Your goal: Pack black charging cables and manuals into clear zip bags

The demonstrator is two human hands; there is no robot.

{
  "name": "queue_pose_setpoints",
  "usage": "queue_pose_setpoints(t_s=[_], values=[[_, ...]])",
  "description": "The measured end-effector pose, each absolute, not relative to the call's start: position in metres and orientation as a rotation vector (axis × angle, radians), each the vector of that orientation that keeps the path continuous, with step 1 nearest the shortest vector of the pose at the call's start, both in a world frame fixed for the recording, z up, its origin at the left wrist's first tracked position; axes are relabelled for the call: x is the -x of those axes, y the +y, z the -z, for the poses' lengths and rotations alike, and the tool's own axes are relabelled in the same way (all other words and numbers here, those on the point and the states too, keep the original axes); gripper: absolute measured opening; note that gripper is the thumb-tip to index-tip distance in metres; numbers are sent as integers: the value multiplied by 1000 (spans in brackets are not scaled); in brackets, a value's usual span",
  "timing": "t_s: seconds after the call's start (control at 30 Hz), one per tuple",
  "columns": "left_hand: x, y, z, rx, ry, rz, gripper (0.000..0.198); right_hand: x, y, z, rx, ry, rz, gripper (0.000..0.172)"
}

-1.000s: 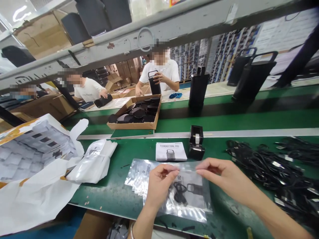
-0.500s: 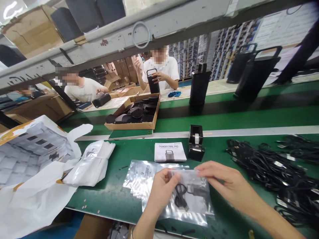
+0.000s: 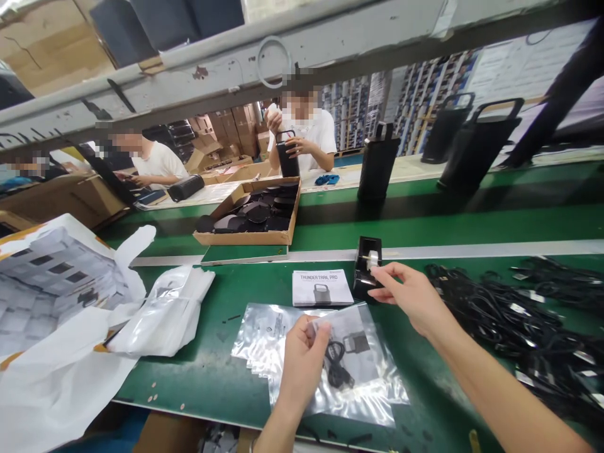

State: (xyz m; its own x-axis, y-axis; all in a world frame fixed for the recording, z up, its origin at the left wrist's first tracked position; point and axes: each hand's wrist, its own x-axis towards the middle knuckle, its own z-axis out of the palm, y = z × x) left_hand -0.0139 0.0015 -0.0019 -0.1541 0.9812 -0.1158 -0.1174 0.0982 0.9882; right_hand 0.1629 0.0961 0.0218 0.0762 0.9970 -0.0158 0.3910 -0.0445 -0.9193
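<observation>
On the near side of the tape dispenser (image 3: 361, 277), slightly to its left, a clear plastic bag (image 3: 361, 380) lies on the counter (image 3: 212, 343), its upper part in the left hand (image 3: 302, 358). A coiled black cable (image 3: 340, 377) and a printed leaflet (image 3: 357, 343) show through the film. Handling characteristics, as judged: the bag is light and limp, the film smooth and liable to slip, and the leaflet lends some flatness but creases if folded hard. The cable is flexible and makes a loose lump that may shift within the bag. Take hold at the upper edge, clear of the cable, with the thumb above and the fingers below. The left hand is set this way: its thumb presses on the film and its fingers curl beneath, closed on the bag, with the forearm rising from the near edge of the view. The right hand (image 3: 394, 286) is at the near right side of the dispenser; its forearm enters diagonally from the lower right, the wrist almost straight. Its thumb and index finger are a narrow gap apart, beside the tape roll (image 3: 372, 259); whether tape lies between them cannot be told. Printed leaflets (image 3: 322, 288) are stacked just left of the dispenser, and a pile of black cables (image 3: 509, 321) lies to its right.
</observation>
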Motion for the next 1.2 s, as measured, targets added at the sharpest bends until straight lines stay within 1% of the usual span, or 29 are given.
queue_pose_setpoints(t_s=[0.07, 0.27, 0.37, 0.43, 0.53, 0.6, 0.77, 0.83, 0.9, 0.97, 1.07, 1.1, 1.2], values=[[14, 1, 3, -967, 1293, -1310, 28, -159, 86, -16, 1514, -1406, -959, 31], [13, 1, 2, -965, 1300, -1338, 28, -162, 67, 13, 1555, -1470, -828, 28], [14, 0, -1, -973, 1340, -1350, 29, -173, 56, 14, 1588, -1524, -852, 27], [14, -1, -4, -997, 1363, -1349, 29, -176, 43, 4, 1536, -1568, -983, 29], [10, -3, -8, -1070, 1389, -1323, 28, -167, 22, -16, 1350, -1562, -1307, 35], [7, -6, -10, -1119, 1404, -1300, 27, -155, 15, -25, 1285, -1533, -1450, 37], [-1, -12, -12, -1127, 1396, -1290, 25, -136, 22, -21, 1542, -1620, -1485, 41], [0, -13, -12, -1086, 1387, -1317, 26, -137, 23, -16, 1610, -1738, -1397, 46], [5, -14, -13, -1022, 1362, -1347, 25, -141, 20, -11, 1646, -1914, -1215, 48], [16, -18, -16, -934, 1327, -1388, 25, -147, 15, -7, 1636, -2093, -1013, 38], [45, -30, -30, -814, 1331, -1436, 27, -154, 12, -2, 1512, -2228, -835, 14], [58, -37, -35, -806, 1360, -1426, 28, -155, 13, -1, 1464, -2250, -762, 11], [100, -65, -49, -813, 1597, -1355, 33, -152, 25, -4, 1327, -2348, -371, 14]])
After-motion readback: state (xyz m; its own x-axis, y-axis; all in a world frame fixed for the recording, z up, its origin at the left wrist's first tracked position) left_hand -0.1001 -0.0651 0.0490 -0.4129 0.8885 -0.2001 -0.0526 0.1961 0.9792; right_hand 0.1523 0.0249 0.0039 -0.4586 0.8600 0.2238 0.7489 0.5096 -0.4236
